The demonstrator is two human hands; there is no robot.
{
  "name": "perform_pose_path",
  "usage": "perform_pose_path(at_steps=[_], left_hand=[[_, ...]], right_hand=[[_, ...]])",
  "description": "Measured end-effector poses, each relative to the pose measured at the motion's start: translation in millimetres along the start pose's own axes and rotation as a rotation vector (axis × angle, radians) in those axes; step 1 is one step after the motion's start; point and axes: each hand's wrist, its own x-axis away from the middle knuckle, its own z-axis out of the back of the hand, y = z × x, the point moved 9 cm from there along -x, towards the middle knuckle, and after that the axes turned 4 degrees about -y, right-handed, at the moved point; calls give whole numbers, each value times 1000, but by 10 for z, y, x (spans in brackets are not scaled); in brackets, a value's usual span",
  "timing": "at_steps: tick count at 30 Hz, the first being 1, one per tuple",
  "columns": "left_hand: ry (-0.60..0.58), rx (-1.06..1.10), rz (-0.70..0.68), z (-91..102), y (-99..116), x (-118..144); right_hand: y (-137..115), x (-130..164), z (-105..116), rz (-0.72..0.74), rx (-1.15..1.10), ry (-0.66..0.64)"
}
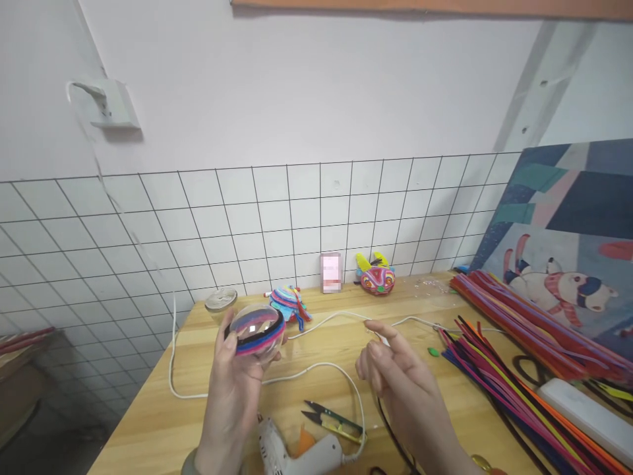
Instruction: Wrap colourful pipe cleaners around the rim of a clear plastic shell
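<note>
My left hand (236, 379) is closed around a clear plastic ball (260, 346) and holds it up over the wooden table. Black, blue, pink and purple fuzzy pipe cleaners run in bands around the ball. To the right, my right hand (403, 382) is raised with its fingers curled and thumb pressed in. A dark pipe cleaner (388, 425) hangs down from beneath its fingers; the exact grip is hidden. Below, between the hands, lie a white glue gun (301, 455) with an orange trigger and small thread snips (333, 422) with dark blades.
Pipe cleaner bundles (514, 389) cover the right side, beside a white box-like object (588, 412). A white cord (341, 369) loops across the table (153, 422). Two decorated craft figures (378, 280), a phone-like card (331, 272) and a round tin (221, 300) stand near the tiled wall.
</note>
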Motion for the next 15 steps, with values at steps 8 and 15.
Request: perform_pose_path(at_steps=[8, 15], left_hand=[[21, -44, -62, 12, 110, -15], [-11, 52, -25, 69, 95, -51]], right_hand=[[647, 134, -340, -160, 681, -438], [1161, 611, -508, 93, 1073, -783]])
